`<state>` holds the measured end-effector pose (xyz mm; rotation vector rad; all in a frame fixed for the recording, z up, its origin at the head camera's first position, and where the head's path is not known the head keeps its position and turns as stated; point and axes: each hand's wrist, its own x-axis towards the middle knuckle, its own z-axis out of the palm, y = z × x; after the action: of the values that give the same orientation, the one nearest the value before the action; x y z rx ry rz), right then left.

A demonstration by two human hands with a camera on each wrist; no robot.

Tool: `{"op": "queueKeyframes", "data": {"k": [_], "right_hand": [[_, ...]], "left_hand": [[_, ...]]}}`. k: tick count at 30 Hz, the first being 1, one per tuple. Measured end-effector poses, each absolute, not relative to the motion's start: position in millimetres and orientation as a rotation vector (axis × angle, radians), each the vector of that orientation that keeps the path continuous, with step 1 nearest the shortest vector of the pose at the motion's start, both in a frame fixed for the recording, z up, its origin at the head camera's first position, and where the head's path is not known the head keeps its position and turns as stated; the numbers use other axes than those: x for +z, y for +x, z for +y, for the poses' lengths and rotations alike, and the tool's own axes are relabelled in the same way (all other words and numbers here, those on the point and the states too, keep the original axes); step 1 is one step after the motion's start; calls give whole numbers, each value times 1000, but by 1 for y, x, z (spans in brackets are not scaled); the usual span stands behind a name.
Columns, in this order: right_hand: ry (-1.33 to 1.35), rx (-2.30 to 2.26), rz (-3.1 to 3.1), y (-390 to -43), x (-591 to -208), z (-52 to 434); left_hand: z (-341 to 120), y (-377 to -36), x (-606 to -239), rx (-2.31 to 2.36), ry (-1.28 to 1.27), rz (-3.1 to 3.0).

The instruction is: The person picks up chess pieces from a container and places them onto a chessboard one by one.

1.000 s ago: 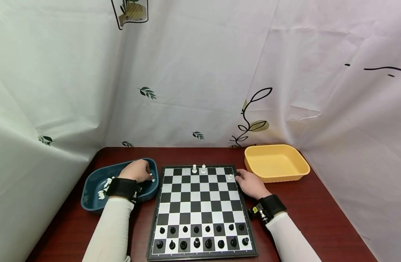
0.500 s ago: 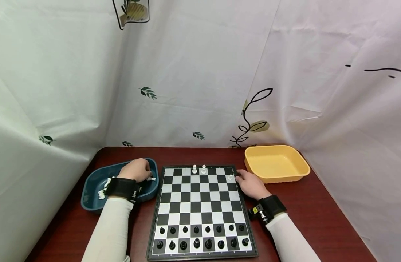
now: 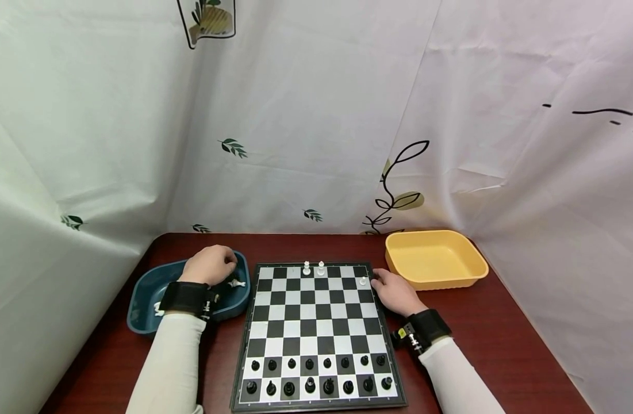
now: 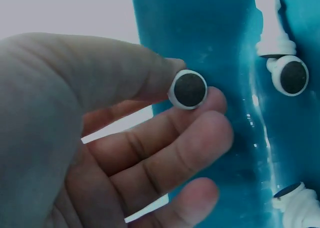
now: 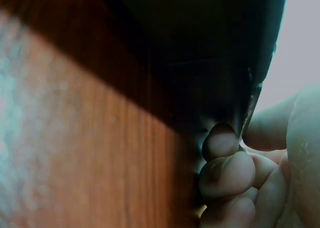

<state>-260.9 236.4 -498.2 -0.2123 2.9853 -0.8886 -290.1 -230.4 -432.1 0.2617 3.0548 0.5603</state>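
Over the blue bin (image 3: 140,313), my left hand (image 3: 208,265) pinches a white chess piece (image 4: 190,89) between thumb and fingertips, its dark round base facing the wrist camera. The rest of that piece is hidden by the fingers. Below it in the bin lie several white pieces, among them a rook (image 4: 274,25). My right hand (image 3: 397,292) grips the right edge of the chessboard (image 3: 316,310) near its far corner, thumb over the rim and fingers curled at the side. Close by the right fingertips stands a white pawn (image 3: 363,281).
Two taller white pieces (image 3: 314,268) stand on the board's far row. Several black pieces (image 3: 329,385) fill the two near rows. A yellow bin (image 3: 435,259) sits at the back right of the dark red table (image 3: 502,345). White cloth (image 3: 316,115) hangs behind and at both sides.
My left hand has risen and drawn slightly back and left from the bin's interior, with a white chess piece pinched in it. The right hand has stayed at the board's edge.
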Motion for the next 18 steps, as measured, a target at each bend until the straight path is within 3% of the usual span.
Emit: {"op": "queueKeyframes", "data": {"k": [18], "right_hand": [[-230, -869, 3013, -259, -497, 236]], "left_hand": [[-221, -279, -411, 691, 410, 3343]]}}
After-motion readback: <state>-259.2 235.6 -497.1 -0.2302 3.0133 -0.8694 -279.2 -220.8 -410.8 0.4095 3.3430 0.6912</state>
